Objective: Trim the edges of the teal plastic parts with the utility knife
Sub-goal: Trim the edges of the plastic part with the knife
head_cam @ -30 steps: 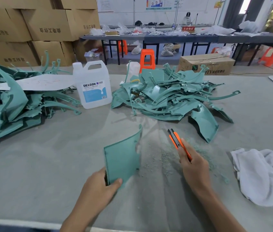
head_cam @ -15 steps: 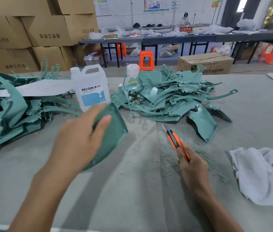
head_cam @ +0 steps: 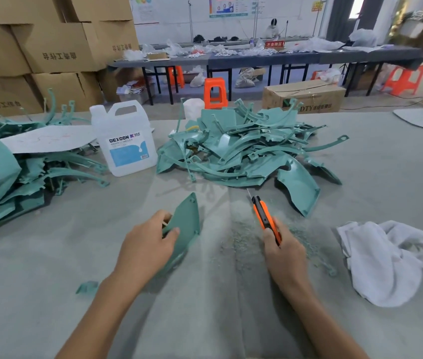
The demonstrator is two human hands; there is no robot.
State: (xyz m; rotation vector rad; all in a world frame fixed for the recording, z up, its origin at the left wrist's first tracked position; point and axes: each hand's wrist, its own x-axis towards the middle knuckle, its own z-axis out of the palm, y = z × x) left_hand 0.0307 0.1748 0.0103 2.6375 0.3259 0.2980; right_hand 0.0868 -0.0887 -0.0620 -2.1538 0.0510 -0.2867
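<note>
My left hand (head_cam: 148, 244) grips a curved teal plastic part (head_cam: 185, 221) by its left edge, thumb on its face, holding it on edge just above the grey table (head_cam: 49, 255). My right hand (head_cam: 283, 257) holds an orange and black utility knife (head_cam: 263, 216) with its short blade out, pointing away from me, a hand's width right of the part. A heap of teal parts (head_cam: 241, 151) lies beyond the knife, and a second heap of teal parts (head_cam: 5, 172) covers the table's left side.
A white DEXCON jug (head_cam: 125, 141) stands between the heaps. A white cloth (head_cam: 389, 260) lies at the right. Teal shavings (head_cam: 239, 237) dust the table between my hands, and a small teal offcut (head_cam: 87, 287) lies near my left forearm. Cardboard boxes (head_cam: 49, 47) are stacked behind.
My left hand swung the teal part out to the left and up, then brought it back down near the table by the knife. My right hand and the knife barely moved.
</note>
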